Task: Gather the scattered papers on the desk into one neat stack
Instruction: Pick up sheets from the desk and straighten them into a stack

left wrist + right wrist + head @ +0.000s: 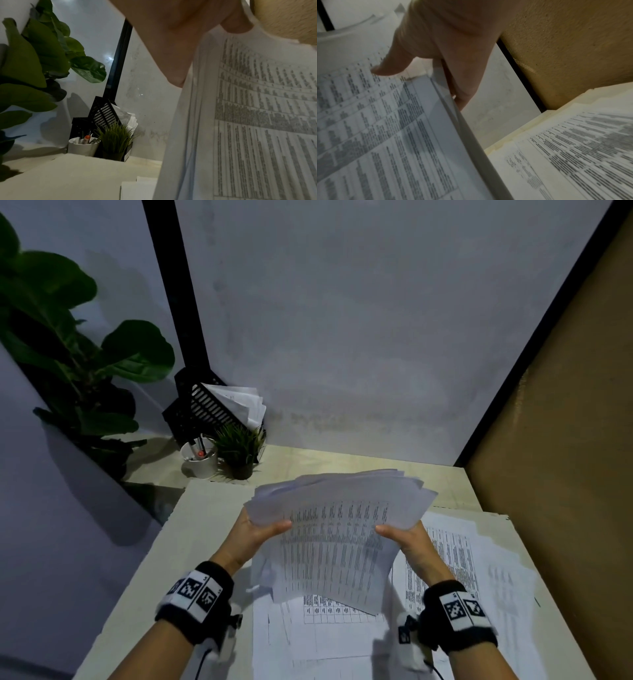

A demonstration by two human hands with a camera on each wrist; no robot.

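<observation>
A loose bundle of printed sheets (pixel 337 529) is held up above the desk, tilted, its far edges fanned and uneven. My left hand (pixel 262 530) grips its left side, thumb on the top page and fingers underneath. My right hand (pixel 399 534) grips the right side the same way. In the left wrist view the bundle (pixel 257 115) fills the right half below my left hand (pixel 180 40). The right wrist view shows my right hand (pixel 436 54) with its thumb on the bundle (pixel 376 128). More printed sheets (pixel 455 573) (pixel 573 155) lie overlapping on the desk (pixel 212 525) under and right of the bundle.
At the back left stand a white pen cup (pixel 200 458), a small grass plant (pixel 239 448) and a black file holder with papers (pixel 212 405). A big leafy plant (pixel 68 344) is far left. A brown wall (pixel 565 457) borders the desk's right side.
</observation>
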